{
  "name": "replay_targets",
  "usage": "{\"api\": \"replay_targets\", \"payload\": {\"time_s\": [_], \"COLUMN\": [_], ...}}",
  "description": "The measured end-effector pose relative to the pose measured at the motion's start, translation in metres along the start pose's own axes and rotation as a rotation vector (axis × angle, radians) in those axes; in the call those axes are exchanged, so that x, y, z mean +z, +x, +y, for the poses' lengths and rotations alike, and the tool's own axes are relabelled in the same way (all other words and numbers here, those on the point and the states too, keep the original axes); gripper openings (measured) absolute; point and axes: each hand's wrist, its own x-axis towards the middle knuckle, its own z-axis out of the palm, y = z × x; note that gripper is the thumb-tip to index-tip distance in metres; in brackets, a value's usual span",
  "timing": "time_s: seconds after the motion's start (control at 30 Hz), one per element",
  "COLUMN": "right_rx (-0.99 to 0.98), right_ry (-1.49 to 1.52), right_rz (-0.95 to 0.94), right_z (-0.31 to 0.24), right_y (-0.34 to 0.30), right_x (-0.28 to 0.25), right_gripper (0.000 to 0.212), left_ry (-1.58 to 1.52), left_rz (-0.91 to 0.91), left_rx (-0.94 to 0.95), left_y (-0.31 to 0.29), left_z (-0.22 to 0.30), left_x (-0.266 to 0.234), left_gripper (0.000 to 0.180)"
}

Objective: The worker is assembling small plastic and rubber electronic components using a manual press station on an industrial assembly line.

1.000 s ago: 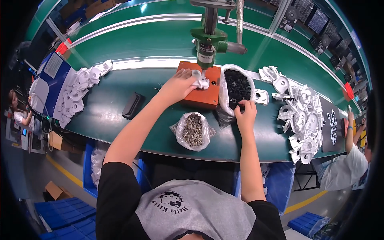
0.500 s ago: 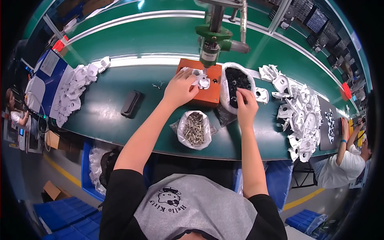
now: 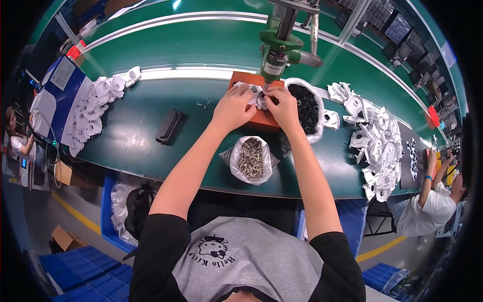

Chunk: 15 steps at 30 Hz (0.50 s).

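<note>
Green desk (image 3: 151,151) now has both hands at one spot: the right hand (image 3: 283,106) has left the bag of black parts (image 3: 306,108) and joins the left hand (image 3: 234,105), both pinching the small white part (image 3: 257,98) on the orange block (image 3: 261,120) under the green tool (image 3: 277,50).

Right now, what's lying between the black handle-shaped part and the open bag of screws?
Head view: only bare green belt lies between the black handle-shaped part and the bag of screws, crossed by the left forearm above.

One head view only: fisheye on your head, looking steeply down at green counter (image 3: 151,151), close, edges bent.
</note>
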Motion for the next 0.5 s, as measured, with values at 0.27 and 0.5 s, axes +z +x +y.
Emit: {"api": "replay_targets", "payload": {"time_s": [0.27, 0.5], "right_rx": [0.027, -0.027], "right_ry": [-0.057, -0.03], "right_rz": [-0.031, -0.01], "right_z": [-0.0063, 0.0001], "right_y": [-0.0039, -0.0022], "right_x": [0.0003, -0.0003], "right_gripper": [0.013, 0.013], "left_ry": [0.014, 0.014], "left_rz": [0.002, -0.001], "left_rx": [-0.025, -0.022], "left_y": [-0.0021, -0.0001], "left_z": [-0.0001, 0.0013], "left_x": [0.0009, -0.0009], "left_gripper": [0.03, 0.03]}}
